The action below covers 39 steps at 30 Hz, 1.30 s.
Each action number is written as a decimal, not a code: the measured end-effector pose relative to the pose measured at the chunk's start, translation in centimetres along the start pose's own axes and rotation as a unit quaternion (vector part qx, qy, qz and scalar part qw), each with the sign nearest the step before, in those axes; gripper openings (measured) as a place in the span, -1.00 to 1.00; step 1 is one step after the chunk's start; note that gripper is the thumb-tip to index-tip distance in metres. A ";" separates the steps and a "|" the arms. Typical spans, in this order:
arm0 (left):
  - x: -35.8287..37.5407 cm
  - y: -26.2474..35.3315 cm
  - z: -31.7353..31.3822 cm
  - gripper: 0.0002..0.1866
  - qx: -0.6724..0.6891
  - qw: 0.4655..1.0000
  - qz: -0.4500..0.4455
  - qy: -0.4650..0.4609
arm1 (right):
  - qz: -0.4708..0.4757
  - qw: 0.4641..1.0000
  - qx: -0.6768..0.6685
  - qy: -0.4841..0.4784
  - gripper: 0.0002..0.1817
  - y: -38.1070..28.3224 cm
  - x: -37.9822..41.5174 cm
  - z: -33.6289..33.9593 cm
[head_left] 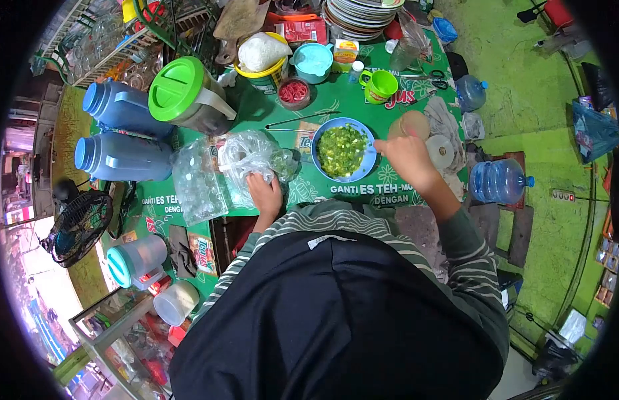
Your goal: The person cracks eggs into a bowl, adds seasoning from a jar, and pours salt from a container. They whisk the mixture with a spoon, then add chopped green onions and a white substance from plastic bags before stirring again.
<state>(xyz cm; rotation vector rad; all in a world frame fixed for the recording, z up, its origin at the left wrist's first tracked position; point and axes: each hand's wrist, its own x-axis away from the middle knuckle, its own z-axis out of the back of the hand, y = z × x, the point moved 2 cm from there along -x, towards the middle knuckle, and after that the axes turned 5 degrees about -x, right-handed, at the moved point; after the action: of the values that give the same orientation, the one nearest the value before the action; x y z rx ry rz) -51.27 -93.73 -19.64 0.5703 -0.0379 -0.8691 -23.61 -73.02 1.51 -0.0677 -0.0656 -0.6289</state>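
A blue bowl [371, 162] of chopped green leaves, likely scallions, with pale bits stands on the green table cover in front of me. My right hand [409, 159] is closed at the bowl's right rim; what its fingers pinch is too small to make out. To the left, a clear plastic bag [246, 157] lies bunched up on the table. My left hand [266, 195] rests at its near edge, fingers gripping the crumpled plastic. Flat beside this bag is another clear plastic bag [197, 180].
Blue jugs [133, 159] and a green-lidded pitcher [179, 93] stand at the left. Behind the bowl are a green cup [379, 87], a tub of red pieces [294, 93] and stacked plates [359, 20]. A paper roll [440, 152] sits right of my hand.
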 end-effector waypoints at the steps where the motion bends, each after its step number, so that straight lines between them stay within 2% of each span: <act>1: 0.0 0.0 -0.1 -0.62 0.003 1.000 -0.005 0.001 | 0.015 1.000 0.008 -0.023 -0.86 -0.1 0.2 0.3; 5: 0.1 0.1 -0.3 -0.61 -0.006 1.000 0.006 -0.002 | -0.018 0.998 0.052 -0.021 -0.85 0.9 -0.8 -1.6; 7: 0.1 0.1 -0.2 -0.61 -0.020 1.000 0.010 -0.002 | -0.036 0.994 0.085 0.060 -0.87 0.6 -2.0 -2.0; 11: -0.1 -0.1 -0.2 -0.61 -0.009 1.000 -0.015 0.021 | -0.018 0.997 0.017 0.070 -0.87 -0.6 -1.1 0.1; 13: -0.1 0.0 -0.2 -0.61 0.009 1.000 0.014 -0.012 | -0.101 0.993 -0.017 0.053 -0.81 -1.3 -0.4 1.3; 17: -0.1 0.3 0.0 -0.62 0.002 1.000 0.016 -0.010 | -0.130 0.991 -0.027 -0.012 -0.74 -2.9 1.5 -3.6; 20: 0.0 0.1 0.1 -0.63 0.002 1.000 0.004 0.003 | -0.163 0.961 -0.212 -0.073 -0.74 -4.6 2.1 -6.1; 21: 0.0 0.1 0.0 -0.64 -0.010 1.000 -0.002 0.007 | -0.161 0.961 -0.214 -0.074 -0.74 -4.2 2.2 -6.6; 23: 0.1 0.1 -0.2 -0.64 -0.021 1.000 -0.010 0.011 | -0.133 0.922 -0.362 0.003 -0.74 -2.8 2.1 -7.0; 24: 0.1 0.2 -0.1 -0.65 -0.020 1.000 -0.007 0.009 | -0.133 0.922 -0.363 0.002 -0.74 -2.7 1.8 -6.4; 26: 0.0 0.2 0.0 -0.65 -0.020 1.000 -0.004 0.009 | -0.199 0.943 -0.258 0.069 -0.77 -2.3 1.1 -4.4; 27: 0.0 0.1 0.0 -0.64 -0.016 1.000 -0.002 0.000 | -0.217 0.949 -0.226 0.033 -0.80 -2.0 0.8 -5.1; 28: 0.0 0.0 -0.1 -0.64 -0.012 1.000 -0.001 -0.009 | -0.218 0.948 -0.228 0.034 -0.80 -2.3 0.8 -5.7; 30: 0.0 0.0 -0.2 -0.63 -0.013 1.000 -0.010 0.003 | -0.196 0.949 -0.241 -0.055 -0.80 -2.8 0.3 -7.0; 31: 0.0 -0.1 -0.3 -0.62 -0.015 1.000 -0.016 0.013 | -0.168 0.933 -0.319 -0.011 -0.79 -2.7 0.5 -7.4; 32: 0.1 -0.2 -0.4 -0.62 -0.015 1.000 -0.015 0.015 | -0.165 0.933 -0.319 -0.010 -0.79 -2.3 0.8 -7.6; 34: 0.1 -0.4 -0.5 -0.61 -0.017 1.000 -0.011 0.008 | -0.166 0.883 -0.440 -0.009 -0.78 -2.2 1.0 -6.5; 35: 0.2 -0.4 -0.6 -0.61 -0.017 1.000 -0.011 0.008 | -0.166 0.883 -0.439 -0.009 -0.78 -2.4 1.3 -6.7; 37: 0.1 -0.3 -0.5 -0.62 -0.020 1.000 -0.008 0.018 | -0.087 0.903 -0.419 -0.034 -0.78 -3.3 2.0 -6.8; 38: 0.1 -0.2 -0.5 -0.62 -0.019 1.000 -0.010 0.016 | -0.089 0.903 -0.419 -0.034 -0.78 -3.3 2.2 -6.8; 39: 0.1 -0.2 -0.5 -0.62 -0.018 1.000 -0.007 0.012 | -0.117 0.932 -0.341 -0.040 -0.78 -3.3 2.3 -6.3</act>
<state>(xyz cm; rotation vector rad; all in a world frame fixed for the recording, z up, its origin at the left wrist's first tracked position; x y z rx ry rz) -51.26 -93.67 -20.18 0.5480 0.0043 -0.8743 -23.49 -77.56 -4.41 -0.7705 0.0702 -0.8650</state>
